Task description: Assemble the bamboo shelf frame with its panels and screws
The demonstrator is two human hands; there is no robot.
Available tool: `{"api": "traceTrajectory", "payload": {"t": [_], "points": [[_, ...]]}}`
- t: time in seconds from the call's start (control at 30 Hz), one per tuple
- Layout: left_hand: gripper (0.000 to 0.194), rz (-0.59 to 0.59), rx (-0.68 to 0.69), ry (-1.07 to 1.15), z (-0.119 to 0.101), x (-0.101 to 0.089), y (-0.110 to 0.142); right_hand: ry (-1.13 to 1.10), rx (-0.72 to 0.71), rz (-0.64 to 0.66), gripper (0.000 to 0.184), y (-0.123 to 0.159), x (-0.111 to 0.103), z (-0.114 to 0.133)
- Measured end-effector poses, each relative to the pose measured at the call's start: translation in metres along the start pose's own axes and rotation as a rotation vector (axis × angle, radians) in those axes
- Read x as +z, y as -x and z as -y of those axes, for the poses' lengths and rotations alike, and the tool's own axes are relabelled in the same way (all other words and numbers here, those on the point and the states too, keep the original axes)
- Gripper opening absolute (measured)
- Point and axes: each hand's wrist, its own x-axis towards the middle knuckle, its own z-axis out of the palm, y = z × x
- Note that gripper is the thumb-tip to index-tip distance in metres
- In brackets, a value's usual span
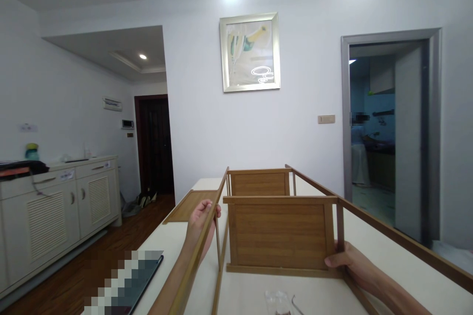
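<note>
A brown wooden shelf frame lies on its side on the white table [249, 290], its long rails running towards me. My left hand [200, 216] is wrapped round the upper left rail [195, 251], the fingertips showing past its far side. At the lower right corner of the nearer wooden shelf panel [279, 236], my right hand [347, 260] grips the edge, thumb on the front face; its other fingers are mostly hidden. This panel stands upright between the rails, its left end apart from the left upper rail. Farther back, a second panel [260, 184] spans the frame.
A loose wooden panel [194, 205] lies flat at the table's left. Near me are a clear plastic bag [275, 300] and a bent metal hex key [295, 303]. A dark flat device [146, 283] rests by the left edge. A person [358, 152] stands beyond the right doorway.
</note>
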Motion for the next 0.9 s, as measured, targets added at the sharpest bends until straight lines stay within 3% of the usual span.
{"api": "traceTrajectory", "payload": {"t": [0.5,0.77,0.9], "points": [[0.036,0.017,-0.034,0.009,-0.003,0.003,0.003,0.107,-0.07,-0.052,0.038,0.005,0.01,0.001],[0.03,0.07,-0.064,0.019,-0.005,0.006,0.009,0.334,-0.07,-0.29,0.04,0.0,0.012,-0.002],[0.027,0.065,-0.097,0.078,-0.004,0.007,0.011,0.405,-0.037,-0.315,0.041,-0.007,0.004,-0.006]]}}
